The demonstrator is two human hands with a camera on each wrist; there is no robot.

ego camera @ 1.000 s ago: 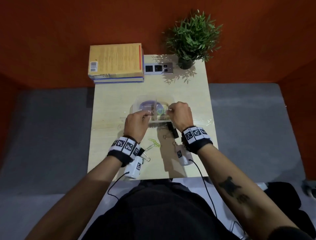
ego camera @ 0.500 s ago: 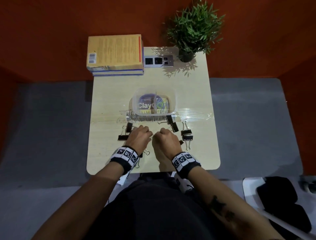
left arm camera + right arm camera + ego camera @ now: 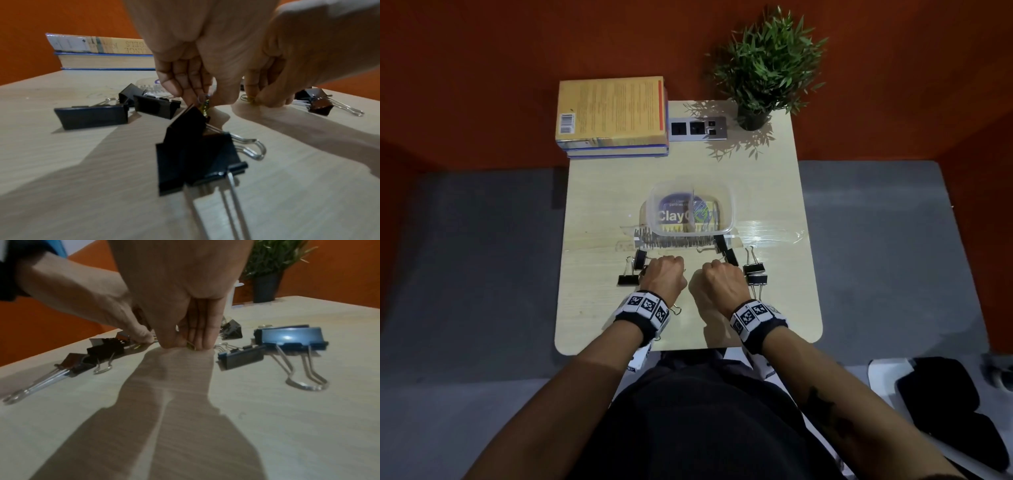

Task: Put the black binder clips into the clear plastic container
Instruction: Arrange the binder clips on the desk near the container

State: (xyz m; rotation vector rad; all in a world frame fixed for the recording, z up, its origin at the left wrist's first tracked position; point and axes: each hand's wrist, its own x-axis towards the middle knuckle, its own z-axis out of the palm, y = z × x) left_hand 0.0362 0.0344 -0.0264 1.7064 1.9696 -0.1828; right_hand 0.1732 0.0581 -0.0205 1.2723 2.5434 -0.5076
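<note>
The clear plastic container [image 3: 726, 205] stands mid-table, with a divider and coloured paper clips in its right half. Black binder clips lie on the table in front of it: two at the left [image 3: 628, 279], several at the right [image 3: 755, 274], and two right under my left wrist [image 3: 197, 154]. My left hand [image 3: 671, 267] has curled fingers that pinch a small yellow-green paper clip [image 3: 204, 105] just above the table. Beside it, my right hand [image 3: 717, 274] presses down and pinches a yellow paper clip [image 3: 190, 346] against the wood. Neither hand holds a binder clip.
A stack of books [image 3: 613, 113] sits at the back left, a socket panel [image 3: 697, 127] at the back middle and a potted plant [image 3: 763, 68] at the back right. Clear tape [image 3: 767, 236] runs across the table beside the container.
Both hands have drawn back from the container to the table's front middle. They now pinch small paper clips between the binder clips. Since half a second ago they have hardly moved.
</note>
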